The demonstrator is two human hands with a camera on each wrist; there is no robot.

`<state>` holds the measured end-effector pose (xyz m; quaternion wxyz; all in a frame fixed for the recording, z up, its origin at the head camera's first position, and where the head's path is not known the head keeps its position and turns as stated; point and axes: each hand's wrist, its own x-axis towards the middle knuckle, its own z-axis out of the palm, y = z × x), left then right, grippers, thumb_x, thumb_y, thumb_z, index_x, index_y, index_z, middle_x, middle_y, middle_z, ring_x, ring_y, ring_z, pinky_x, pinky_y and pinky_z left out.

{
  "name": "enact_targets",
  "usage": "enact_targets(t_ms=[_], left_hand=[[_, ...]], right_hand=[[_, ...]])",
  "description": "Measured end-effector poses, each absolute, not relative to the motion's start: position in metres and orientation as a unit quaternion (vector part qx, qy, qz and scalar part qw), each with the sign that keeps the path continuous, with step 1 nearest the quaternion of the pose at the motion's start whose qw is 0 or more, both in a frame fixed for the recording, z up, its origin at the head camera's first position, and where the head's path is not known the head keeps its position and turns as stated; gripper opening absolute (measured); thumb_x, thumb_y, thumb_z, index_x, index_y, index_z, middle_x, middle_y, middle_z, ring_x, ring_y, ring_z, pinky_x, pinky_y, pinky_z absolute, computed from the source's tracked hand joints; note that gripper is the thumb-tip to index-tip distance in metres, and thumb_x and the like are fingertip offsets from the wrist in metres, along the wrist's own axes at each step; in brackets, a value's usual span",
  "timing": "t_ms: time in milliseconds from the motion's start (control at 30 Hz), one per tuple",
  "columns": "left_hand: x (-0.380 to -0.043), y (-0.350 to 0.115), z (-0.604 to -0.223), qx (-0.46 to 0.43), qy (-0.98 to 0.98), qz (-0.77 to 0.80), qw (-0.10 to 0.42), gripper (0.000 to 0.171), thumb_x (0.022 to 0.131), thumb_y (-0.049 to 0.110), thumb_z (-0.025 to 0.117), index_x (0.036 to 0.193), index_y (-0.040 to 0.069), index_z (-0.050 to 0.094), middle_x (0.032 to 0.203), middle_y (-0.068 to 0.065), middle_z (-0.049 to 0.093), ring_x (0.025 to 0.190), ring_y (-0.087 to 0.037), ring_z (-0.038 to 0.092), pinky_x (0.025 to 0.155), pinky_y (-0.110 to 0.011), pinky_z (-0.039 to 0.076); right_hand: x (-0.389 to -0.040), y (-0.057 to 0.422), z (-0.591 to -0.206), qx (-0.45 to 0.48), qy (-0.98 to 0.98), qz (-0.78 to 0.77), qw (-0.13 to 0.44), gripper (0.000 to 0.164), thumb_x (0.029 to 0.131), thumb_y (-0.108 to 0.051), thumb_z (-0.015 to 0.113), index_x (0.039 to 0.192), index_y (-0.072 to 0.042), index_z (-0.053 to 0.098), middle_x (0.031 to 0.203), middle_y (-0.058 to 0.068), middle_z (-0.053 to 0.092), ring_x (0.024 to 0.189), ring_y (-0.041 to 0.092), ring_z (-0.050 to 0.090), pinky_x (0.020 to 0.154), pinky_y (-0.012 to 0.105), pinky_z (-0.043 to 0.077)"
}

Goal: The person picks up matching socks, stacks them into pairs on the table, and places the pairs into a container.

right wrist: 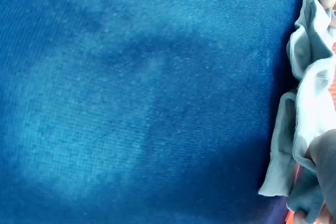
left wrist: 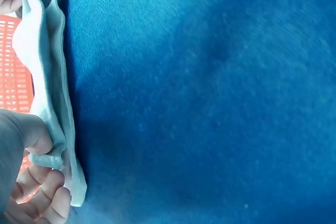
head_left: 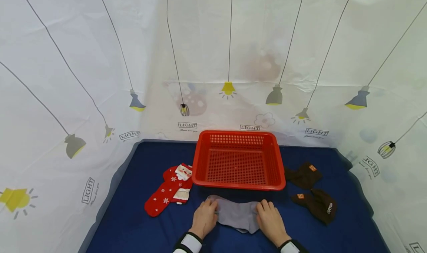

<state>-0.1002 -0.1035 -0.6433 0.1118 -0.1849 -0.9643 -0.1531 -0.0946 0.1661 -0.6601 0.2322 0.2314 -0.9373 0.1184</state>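
A pair of light grey socks (head_left: 237,214) is stretched sideways in front of the basket, its layers lying loosely against each other. My left hand (head_left: 205,217) pinches the left end; in the left wrist view, thumb and fingers (left wrist: 39,195) grip a ribbed edge of the grey cloth (left wrist: 55,77). At the other end, my right hand (head_left: 271,221) holds the fabric between thumb and fingers. The right wrist view shows the sock cloth (right wrist: 315,93) wavy and folded, with part of that hand (right wrist: 325,166) cut off by the frame edge.
Behind the hands stands a red plastic basket (head_left: 235,188) with nothing in it. Red Christmas socks (head_left: 166,193) lie to its left. On the right are brown socks (head_left: 305,175) and more brown socks (head_left: 318,206). All rest on a dark blue cloth (head_left: 133,230), with patterned white sheeting (head_left: 207,42) around.
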Motion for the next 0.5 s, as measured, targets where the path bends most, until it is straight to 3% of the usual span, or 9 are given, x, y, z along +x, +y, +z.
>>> enact_targets(t_ms=[500], left_hand=[[-0.102, -0.103, -0.651, -0.169, -0.967, -0.118, 0.149, 0.027, 0.068, 0.003, 0.080, 0.082, 0.013, 0.059, 0.085, -0.008, 0.055, 0.073, -0.028, 0.057, 0.061, -0.038, 0.049]], right_hand=[[-0.084, 0.167, -0.664, 0.192, -0.957, 0.139, 0.165, 0.032, 0.075, -0.001, 0.081, 0.087, -0.013, 0.054, 0.095, 0.009, 0.052, 0.076, 0.027, 0.050, 0.058, 0.037, 0.042]])
